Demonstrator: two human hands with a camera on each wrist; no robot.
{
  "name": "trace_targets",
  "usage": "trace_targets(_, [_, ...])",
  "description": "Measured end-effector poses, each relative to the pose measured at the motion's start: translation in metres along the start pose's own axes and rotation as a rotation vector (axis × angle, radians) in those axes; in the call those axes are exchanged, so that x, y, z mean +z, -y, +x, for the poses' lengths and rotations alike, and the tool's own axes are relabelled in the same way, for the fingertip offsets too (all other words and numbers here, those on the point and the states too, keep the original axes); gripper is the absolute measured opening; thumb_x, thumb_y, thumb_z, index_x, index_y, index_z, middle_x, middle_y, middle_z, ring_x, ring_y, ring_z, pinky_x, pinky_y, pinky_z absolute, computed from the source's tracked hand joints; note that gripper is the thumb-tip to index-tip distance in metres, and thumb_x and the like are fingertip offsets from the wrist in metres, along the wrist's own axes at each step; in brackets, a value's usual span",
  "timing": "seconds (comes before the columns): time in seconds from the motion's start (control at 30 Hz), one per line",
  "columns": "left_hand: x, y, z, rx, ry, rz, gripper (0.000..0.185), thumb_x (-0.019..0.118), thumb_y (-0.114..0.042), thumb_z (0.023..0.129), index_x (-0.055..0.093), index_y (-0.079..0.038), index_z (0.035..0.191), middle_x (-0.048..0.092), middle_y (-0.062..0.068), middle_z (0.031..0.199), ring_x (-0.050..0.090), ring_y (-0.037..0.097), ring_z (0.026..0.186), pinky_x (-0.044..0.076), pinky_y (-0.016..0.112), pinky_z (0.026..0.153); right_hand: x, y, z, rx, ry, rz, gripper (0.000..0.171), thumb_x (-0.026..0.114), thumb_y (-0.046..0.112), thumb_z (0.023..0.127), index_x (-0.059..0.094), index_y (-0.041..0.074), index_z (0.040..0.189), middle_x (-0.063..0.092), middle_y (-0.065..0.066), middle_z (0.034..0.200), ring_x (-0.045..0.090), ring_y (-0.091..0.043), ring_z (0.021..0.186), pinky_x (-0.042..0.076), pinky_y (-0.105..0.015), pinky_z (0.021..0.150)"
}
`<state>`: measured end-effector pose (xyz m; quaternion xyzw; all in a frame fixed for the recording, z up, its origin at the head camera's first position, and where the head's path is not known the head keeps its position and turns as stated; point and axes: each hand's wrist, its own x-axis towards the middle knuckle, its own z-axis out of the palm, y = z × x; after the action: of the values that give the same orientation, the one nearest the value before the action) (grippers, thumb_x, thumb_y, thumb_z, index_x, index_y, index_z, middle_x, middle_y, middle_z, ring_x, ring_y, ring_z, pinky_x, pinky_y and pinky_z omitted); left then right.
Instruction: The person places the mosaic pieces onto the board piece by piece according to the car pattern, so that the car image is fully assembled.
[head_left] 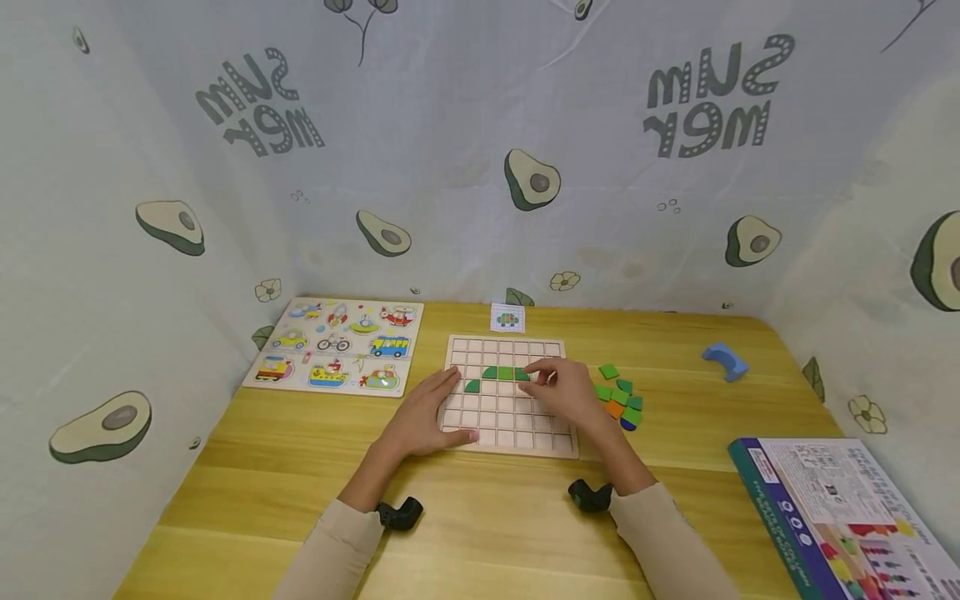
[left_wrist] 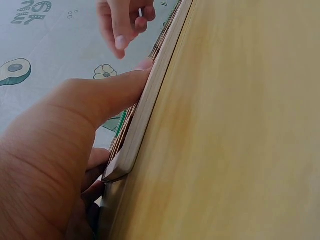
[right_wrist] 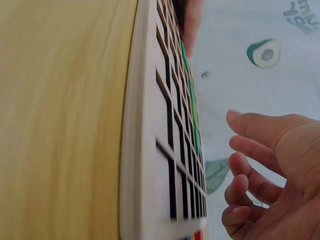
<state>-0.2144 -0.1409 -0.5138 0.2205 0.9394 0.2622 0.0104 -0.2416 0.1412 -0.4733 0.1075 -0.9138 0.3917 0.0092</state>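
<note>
Hand, left (head_left: 427,417): spread against the board (head_left: 517,437); easing off could have let it slide.
Green tiles (head_left: 506,373): sat in its cells, where brushing fingertips could have nudged them.
Right hand (head_left: 566,392): hovered loosely curled, holding nothing visible.
Loose tiles (head_left: 618,397): lay beside the board; a sweeping wrist could have scattered them.

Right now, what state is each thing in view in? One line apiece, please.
Wooden grid board: flat, green tiles in a few cells
Left hand: touching the board's left side
Right hand: over the board, nothing visibly held
Loose tiles: clustered off the board
Pattern card: picture showing
Vehicle puzzle: flat, pictures up
Blue arch block: lying apart
Printed box: flat, partly out of frame
Avocado-print cloth: hanging
</note>
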Motion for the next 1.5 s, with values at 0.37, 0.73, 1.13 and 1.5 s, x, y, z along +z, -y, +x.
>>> trace_targets(0.37, [0.0, 0.001, -0.001, -0.016, 0.024, 0.0, 0.109, 0.07, -0.071, 0.08, 0.032, -0.011, 0.162, 0.026, 0.0, 0.172, 0.026, 0.027, 0.158, 0.027, 0.05, 0.127, -0.039, -0.041, -0.007, 0.02, -0.077, -0.036, 0.031, 0.079, 0.022, 0.092, 0.076, 0.002, 0.116, 0.067, -0.008, 0.085, 0.059, -0.02, 0.077, 0.048, -0.028, 0.066])
trace_targets(0.73, [0.0, 0.001, 0.0, -0.005, 0.025, 0.001, 0.109, 0.071, -0.07, 0.08, 0.032, -0.011, 0.162, 0.026, 0.002, 0.172, 0.026, 0.029, 0.158, 0.028, 0.052, 0.127, -0.067, -0.076, -0.014, 0.142, -0.124, -0.075, 0.042, 0.074, 0.029, 0.096, 0.07, 0.0, 0.126, 0.066, -0.015, 0.094, 0.059, -0.023, 0.076, 0.05, -0.029, 0.059])
trace_targets(1.13, [-0.001, 0.001, -0.001, -0.007, 0.017, 0.0, 0.107, 0.071, -0.069, 0.08, 0.035, -0.009, 0.161, 0.028, 0.002, 0.171, 0.027, 0.029, 0.157, 0.028, 0.052, 0.127, -0.077, -0.091, -0.017, 0.243, -0.127, -0.132, 0.049, 0.076, 0.034, 0.093, 0.068, -0.005, 0.12, 0.067, -0.02, 0.097, 0.06, -0.028, 0.082, 0.048, -0.029, 0.064])
trace_targets(1.5, [-0.001, 0.0, -0.001, -0.018, 0.025, -0.011, 0.108, 0.07, -0.07, 0.079, 0.034, -0.011, 0.162, 0.027, 0.002, 0.171, 0.026, 0.028, 0.158, 0.026, 0.052, 0.127, -0.073, -0.092, -0.016, 0.268, -0.147, -0.145, 0.041, 0.074, 0.029, 0.094, 0.071, -0.005, 0.117, 0.067, -0.021, 0.1, 0.061, -0.032, 0.088, 0.047, -0.029, 0.067])
